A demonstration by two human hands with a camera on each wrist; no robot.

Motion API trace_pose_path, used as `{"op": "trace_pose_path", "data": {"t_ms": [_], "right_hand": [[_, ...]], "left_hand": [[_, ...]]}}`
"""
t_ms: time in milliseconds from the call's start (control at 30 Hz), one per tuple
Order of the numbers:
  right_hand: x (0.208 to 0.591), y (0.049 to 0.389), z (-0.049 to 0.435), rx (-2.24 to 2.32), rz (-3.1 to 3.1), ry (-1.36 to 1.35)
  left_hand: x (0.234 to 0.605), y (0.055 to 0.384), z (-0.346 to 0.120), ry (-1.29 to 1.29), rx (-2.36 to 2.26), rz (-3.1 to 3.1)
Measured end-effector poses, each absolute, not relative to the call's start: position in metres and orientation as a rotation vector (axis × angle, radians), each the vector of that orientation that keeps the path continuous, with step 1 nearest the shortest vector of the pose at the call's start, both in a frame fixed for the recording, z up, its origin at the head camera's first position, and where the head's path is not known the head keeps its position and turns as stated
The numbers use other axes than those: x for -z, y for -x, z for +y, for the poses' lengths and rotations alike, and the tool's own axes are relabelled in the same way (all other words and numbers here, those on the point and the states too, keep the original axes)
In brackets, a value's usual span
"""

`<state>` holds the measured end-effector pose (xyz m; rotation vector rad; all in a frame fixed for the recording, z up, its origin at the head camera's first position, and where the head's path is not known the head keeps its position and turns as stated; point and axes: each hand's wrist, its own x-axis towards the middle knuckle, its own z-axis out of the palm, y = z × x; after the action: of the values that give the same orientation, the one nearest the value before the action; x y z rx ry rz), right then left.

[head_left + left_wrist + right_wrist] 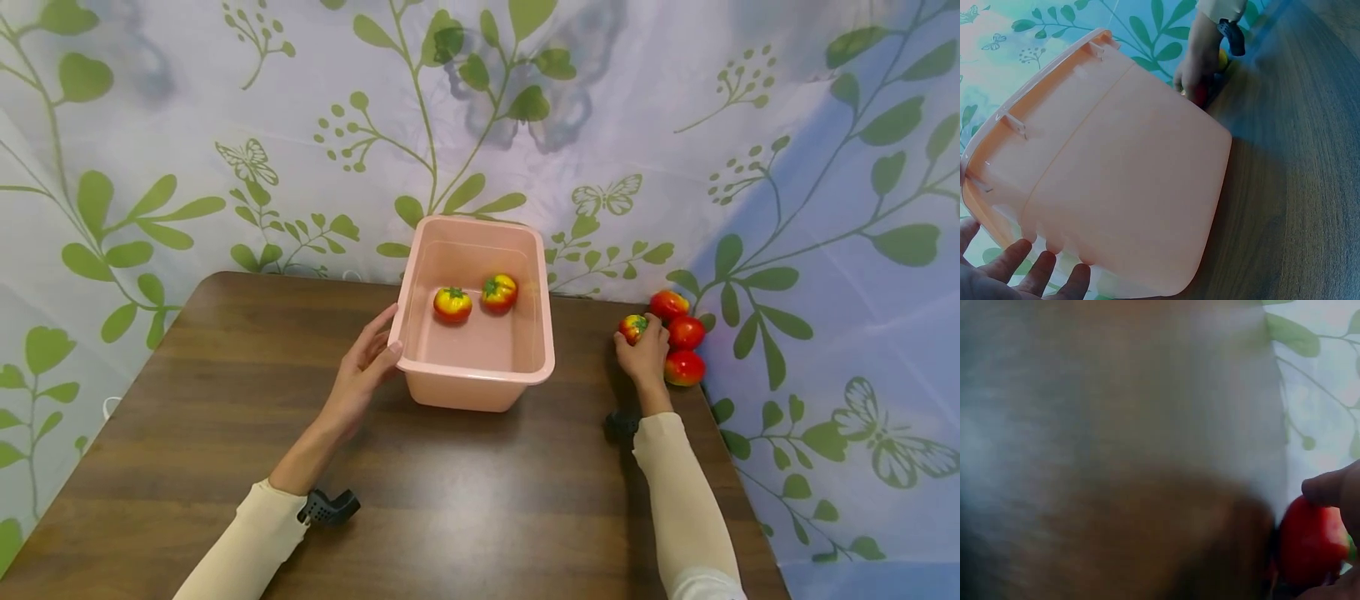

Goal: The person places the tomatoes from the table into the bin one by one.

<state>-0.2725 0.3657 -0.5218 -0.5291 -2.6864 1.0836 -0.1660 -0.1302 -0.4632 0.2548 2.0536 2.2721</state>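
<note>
A pink plastic bin point(472, 392) stands on the table, with two red-and-yellow fruits with green leafy tops inside, one on the left point(452, 307) and one on the right point(499, 293). My left hand point(360, 367) touches the bin's left side near the rim; in the left wrist view its fingers point(1038, 272) are extended against the outer wall. At the table's right edge, my right hand point(643, 350) grips another such fruit point(633, 327) between thumb and fingers. The right wrist view shows this fruit's red side point(1310, 544) close up; much of that view is blurred.
Right beside my right hand, several more red fruits lie in a column along the table edge: a far one point(670, 305), a middle one point(686, 332) and a near one point(684, 367). A leaf-patterned cloth point(300, 125) hangs behind the brown wooden table point(450, 500).
</note>
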Motion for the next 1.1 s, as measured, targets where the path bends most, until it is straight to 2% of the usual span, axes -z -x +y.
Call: {"op": "trace_pose_path", "data": {"t_ms": [567,867,1100], "right_hand": [[0.527,0.268,0.358,-1.088,-2.565,0.522],[0.506,0.259,0.35,-1.102,-2.426,0.44],[0.474,0.249,0.339,-1.136,-2.316,0.336]], "left_hand": [[0.465,0.166,-0.132,-0.267,-2.246,2.078],[0.465,0.166,-0.131,-0.252,-2.271,2.052],[0.464,0.167,-0.131,-0.235,-2.256,2.068]]}}
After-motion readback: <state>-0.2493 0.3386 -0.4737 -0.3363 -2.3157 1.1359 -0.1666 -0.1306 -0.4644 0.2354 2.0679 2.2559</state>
